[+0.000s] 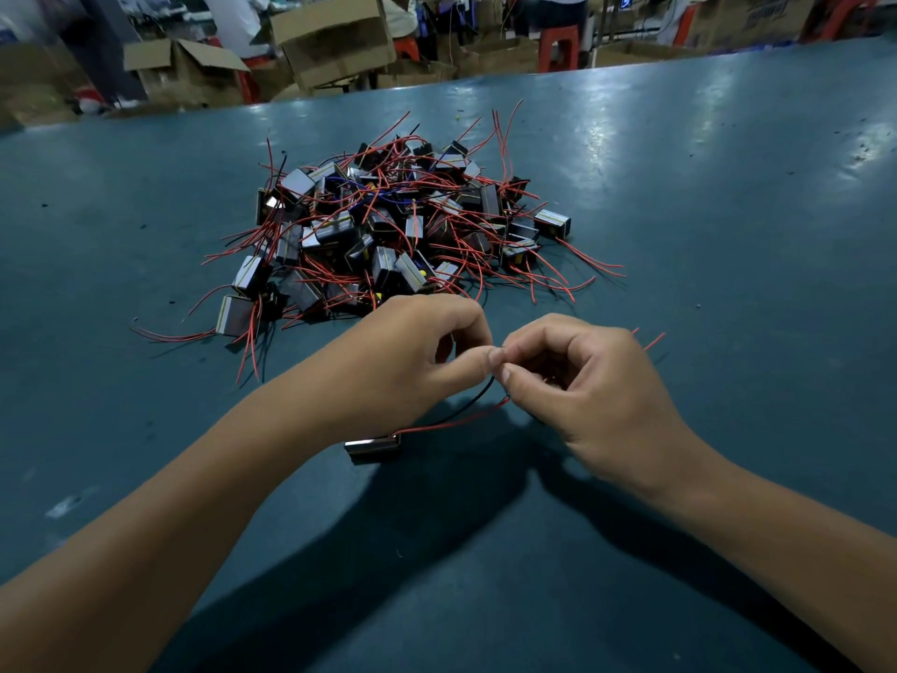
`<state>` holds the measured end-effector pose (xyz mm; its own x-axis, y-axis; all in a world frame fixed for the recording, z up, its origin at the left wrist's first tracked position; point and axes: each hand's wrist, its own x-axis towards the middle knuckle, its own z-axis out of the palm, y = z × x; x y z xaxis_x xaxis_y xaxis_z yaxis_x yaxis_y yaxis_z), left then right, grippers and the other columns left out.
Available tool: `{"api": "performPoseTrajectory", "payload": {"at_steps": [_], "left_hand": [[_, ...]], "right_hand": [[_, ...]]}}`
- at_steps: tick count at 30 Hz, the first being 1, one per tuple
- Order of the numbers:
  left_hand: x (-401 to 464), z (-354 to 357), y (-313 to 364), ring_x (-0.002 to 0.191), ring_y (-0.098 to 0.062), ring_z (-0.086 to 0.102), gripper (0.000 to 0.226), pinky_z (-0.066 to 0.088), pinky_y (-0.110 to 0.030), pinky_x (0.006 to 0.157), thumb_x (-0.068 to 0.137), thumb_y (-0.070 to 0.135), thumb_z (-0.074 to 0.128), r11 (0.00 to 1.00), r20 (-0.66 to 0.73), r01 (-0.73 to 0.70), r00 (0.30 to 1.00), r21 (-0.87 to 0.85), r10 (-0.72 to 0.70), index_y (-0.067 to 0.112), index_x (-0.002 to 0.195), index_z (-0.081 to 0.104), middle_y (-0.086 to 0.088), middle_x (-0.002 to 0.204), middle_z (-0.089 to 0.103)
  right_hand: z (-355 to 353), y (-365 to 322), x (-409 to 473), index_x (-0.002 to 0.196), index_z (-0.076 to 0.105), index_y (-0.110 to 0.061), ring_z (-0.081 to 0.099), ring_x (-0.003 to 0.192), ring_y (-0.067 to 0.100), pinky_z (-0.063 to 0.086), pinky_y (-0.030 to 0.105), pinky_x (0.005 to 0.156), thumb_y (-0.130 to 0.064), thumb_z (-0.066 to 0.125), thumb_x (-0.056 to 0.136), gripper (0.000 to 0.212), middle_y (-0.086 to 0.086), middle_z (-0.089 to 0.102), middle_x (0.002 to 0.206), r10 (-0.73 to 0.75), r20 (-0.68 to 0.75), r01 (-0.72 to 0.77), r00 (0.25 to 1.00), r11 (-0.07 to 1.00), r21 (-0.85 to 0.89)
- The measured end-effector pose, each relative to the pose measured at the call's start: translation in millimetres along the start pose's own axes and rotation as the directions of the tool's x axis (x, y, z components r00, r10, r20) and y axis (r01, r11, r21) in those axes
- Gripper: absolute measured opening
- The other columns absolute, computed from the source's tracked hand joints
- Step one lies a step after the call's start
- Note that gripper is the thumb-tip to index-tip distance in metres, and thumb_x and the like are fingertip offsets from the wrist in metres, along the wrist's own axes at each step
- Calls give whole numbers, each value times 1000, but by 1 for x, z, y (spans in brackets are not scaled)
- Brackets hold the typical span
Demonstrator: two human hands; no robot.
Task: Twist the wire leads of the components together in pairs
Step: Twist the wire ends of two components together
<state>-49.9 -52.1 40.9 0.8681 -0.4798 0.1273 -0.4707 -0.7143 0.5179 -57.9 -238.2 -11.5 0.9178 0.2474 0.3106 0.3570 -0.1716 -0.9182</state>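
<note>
Pinching Two Leads Above One Loose Component

Lying on the tabletop (679, 211) just under the left forearm is one small boxy component (373, 446), apart from the rest. Two leads rise from it, one red lead (451, 422) and one black lead (478, 395), both running up to where the two hands meet. The left hand (417, 352) has its fingers (466, 364) curled, thumb and forefinger pinching the wire ends. The right hand (582, 376) is curled the same way, its thumb and forefinger closed on the same spot, fingertips of both hands touching. Two short red wire tips (653, 341) stick out past the right hand's far side.

Beyond the hands sits a single pile of components (388, 225), too many and too tangled to count, red leads spraying outward on all sides. Wide bare tabletop lies to the left and right of the pile. Its far edge runs across the top, with cardboard boxes (335, 36) and red stools (558, 48) behind it.
</note>
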Motion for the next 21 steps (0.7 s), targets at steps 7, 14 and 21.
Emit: {"api": "performPoseTrajectory", "payload": {"at_steps": [7, 14, 21], "left_hand": [[0, 2, 5, 51, -6, 30, 24, 26, -20, 47, 101, 18, 52, 945, 210, 238, 959, -226, -192, 15, 78, 55, 9, 59, 37], [-1, 5, 6, 49, -8, 33, 23, 26, -19, 44, 94, 14, 53, 873, 180, 373, 926, -316, -330, 11, 71, 58, 6, 59, 44], [-13, 6, -5, 51, -10, 42, 25, 31, -21, 47, 95, 9, 57, 760, 122, 332, 939, -559, -320, 16, 72, 65, 7, 67, 57]], "right_hand": [[-1, -2, -2, 80, 72, -10, 59, 64, 13, 45, 21, 62, -2, 73, 84, 9, 2, 67, 79, -26, 62, 29, 998, 998, -51], [0, -4, -2, 80, 71, -9, 63, 70, 14, 48, 20, 66, -2, 73, 83, 8, 0, 67, 82, -142, 80, 155, 987, 968, -196], [-5, -3, 0, 80, 69, -8, 62, 73, 17, 48, 28, 68, -5, 72, 84, 6, 2, 65, 83, -262, 103, 280, 960, 919, -276]]}}
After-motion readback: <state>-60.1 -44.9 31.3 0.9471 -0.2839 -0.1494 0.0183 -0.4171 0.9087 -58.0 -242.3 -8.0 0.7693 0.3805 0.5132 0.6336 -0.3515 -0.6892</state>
